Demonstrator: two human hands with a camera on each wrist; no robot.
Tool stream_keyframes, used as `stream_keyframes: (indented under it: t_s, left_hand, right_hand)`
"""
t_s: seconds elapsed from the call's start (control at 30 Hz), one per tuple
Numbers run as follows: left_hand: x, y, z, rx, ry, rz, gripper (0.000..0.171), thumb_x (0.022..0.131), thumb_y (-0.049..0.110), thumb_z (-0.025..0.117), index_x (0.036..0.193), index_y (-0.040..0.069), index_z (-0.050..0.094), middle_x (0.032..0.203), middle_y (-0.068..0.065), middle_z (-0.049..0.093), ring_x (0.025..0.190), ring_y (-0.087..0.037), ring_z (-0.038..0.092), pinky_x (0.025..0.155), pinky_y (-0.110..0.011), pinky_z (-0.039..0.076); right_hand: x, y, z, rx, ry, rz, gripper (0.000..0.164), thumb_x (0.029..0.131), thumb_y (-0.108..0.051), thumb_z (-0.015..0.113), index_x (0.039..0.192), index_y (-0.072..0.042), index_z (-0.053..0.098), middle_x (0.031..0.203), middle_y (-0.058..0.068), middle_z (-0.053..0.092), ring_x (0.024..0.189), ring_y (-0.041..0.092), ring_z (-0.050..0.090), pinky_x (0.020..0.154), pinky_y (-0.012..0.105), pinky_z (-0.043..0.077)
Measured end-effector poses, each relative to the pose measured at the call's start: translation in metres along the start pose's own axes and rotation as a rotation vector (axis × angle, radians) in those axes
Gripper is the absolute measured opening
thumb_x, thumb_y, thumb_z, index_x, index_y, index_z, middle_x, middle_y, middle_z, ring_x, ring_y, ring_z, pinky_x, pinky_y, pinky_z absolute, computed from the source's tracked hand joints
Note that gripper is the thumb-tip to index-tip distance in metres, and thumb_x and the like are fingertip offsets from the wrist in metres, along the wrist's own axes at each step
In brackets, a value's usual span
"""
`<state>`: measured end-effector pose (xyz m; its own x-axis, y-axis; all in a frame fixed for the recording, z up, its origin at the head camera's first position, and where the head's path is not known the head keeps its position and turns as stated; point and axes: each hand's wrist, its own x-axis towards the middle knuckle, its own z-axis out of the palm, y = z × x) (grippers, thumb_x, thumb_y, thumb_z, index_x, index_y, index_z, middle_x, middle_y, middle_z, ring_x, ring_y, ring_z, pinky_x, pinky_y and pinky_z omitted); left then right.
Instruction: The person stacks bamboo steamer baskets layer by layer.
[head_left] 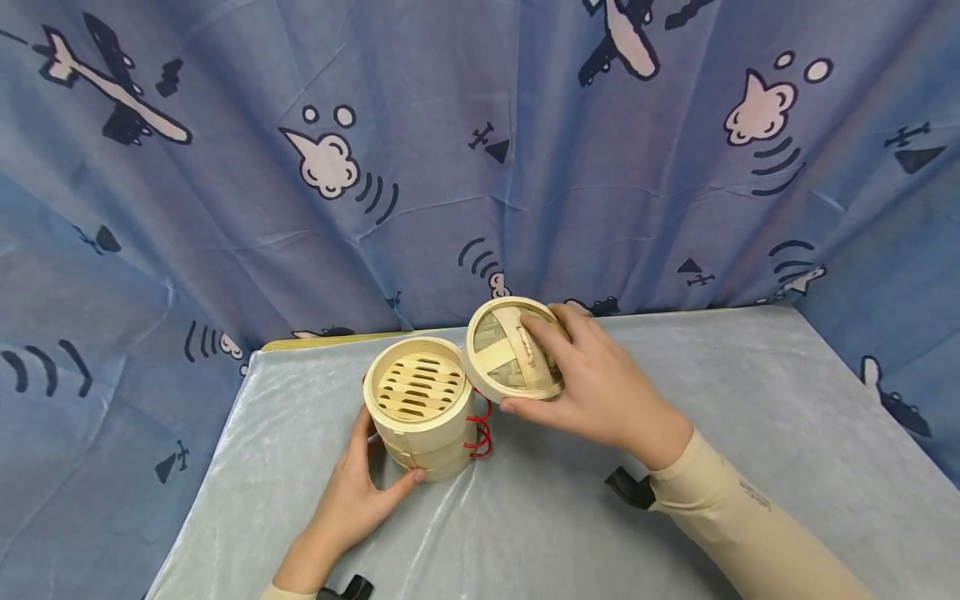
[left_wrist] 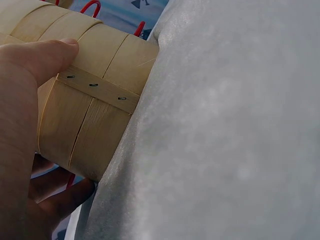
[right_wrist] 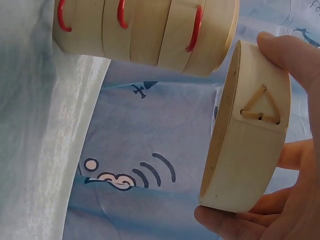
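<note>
A stacked bamboo steamer [head_left: 431, 446] stands upright on the cloth, its top open and the slatted rack [head_left: 420, 387] showing inside. My left hand [head_left: 358, 492] grips it low on the left, thumb across the front and fingers around the far side. Beside the top rim, to the right, my right hand [head_left: 600, 387] holds the woven bamboo lid [head_left: 495, 356] by its edge, thumb and fingers on opposite sides. The lid is tilted, its strap handle facing up. In the right wrist view the lid's side [right_wrist: 252, 145] shows a triangular cane stitch, and it is raised off the table.
Red cord loops [head_left: 480, 437] stick out from the steamer's right side. Pale grey velvety cloth [head_left: 562, 517] covers the table. A blue curtain [head_left: 420, 167] with airplane prints hangs behind the table's back edge and along both sides.
</note>
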<state>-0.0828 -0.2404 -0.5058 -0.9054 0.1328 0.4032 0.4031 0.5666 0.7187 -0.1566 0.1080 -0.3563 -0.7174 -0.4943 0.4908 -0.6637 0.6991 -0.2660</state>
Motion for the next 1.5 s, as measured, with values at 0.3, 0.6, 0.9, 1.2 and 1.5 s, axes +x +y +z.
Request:
stream_keyframes:
  t_s: [0.3, 0.6, 0.9, 1.2, 1.5]
  left_hand:
    - [0.0, 0.001, -0.001, 0.004, 0.005, 0.007, 0.126, 0.082, 0.027, 0.099, 0.177, 0.025, 0.017, 0.165, -0.004, 0.049, 0.14, -0.024, 0.058, 0.111, -0.049, 0.052]
    - [0.001, 0.0, 0.0, -0.001, 0.007, 0.03, 0.127, 0.082, 0.024, 0.099, 0.177, 0.022, 0.015, 0.168, -0.008, 0.045, 0.143, -0.027, 0.055, 0.111, -0.052, 0.053]
    - [0.001, 0.001, -0.002, 0.0, -0.005, 0.021, 0.127, 0.083, 0.025, 0.099, 0.177, 0.024, 0.014, 0.167, -0.009, 0.046, 0.142, -0.028, 0.056, 0.111, -0.056, 0.052]
    - [0.0, 0.002, -0.002, 0.009, -0.017, -0.01, 0.126, 0.084, 0.03, 0.098, 0.177, 0.025, 0.013, 0.165, -0.012, 0.048, 0.139, -0.032, 0.06, 0.113, -0.057, 0.051]
    - [0.0, 0.002, -0.002, 0.007, -0.018, -0.015, 0.126, 0.084, 0.031, 0.098, 0.177, 0.027, 0.013, 0.168, -0.012, 0.046, 0.14, -0.032, 0.059, 0.113, -0.058, 0.051]
  right_hand:
    - [0.01, -0.014, 0.003, -0.006, -0.064, -0.015, 0.103, 0.082, -0.08, 0.078, 0.158, -0.014, 0.057, 0.145, 0.021, 0.054, 0.123, 0.04, 0.059, 0.095, 0.058, 0.059]
    - [0.02, -0.029, 0.012, 0.012, -0.078, -0.064, 0.1, 0.084, -0.079, 0.078, 0.158, -0.014, 0.059, 0.147, 0.024, 0.053, 0.125, 0.04, 0.058, 0.099, 0.057, 0.058]
    - [0.029, -0.041, 0.02, 0.028, -0.104, -0.08, 0.101, 0.084, -0.077, 0.079, 0.159, -0.012, 0.059, 0.154, 0.028, 0.049, 0.134, 0.044, 0.056, 0.106, 0.059, 0.055]
    - [0.035, -0.046, 0.028, 0.055, -0.127, -0.078, 0.099, 0.085, -0.078, 0.076, 0.158, -0.013, 0.06, 0.152, 0.026, 0.051, 0.133, 0.041, 0.055, 0.107, 0.057, 0.054]
    - [0.042, -0.051, 0.034, 0.061, -0.126, -0.097, 0.098, 0.085, -0.079, 0.075, 0.157, -0.013, 0.061, 0.145, 0.02, 0.054, 0.123, 0.034, 0.056, 0.098, 0.051, 0.058]
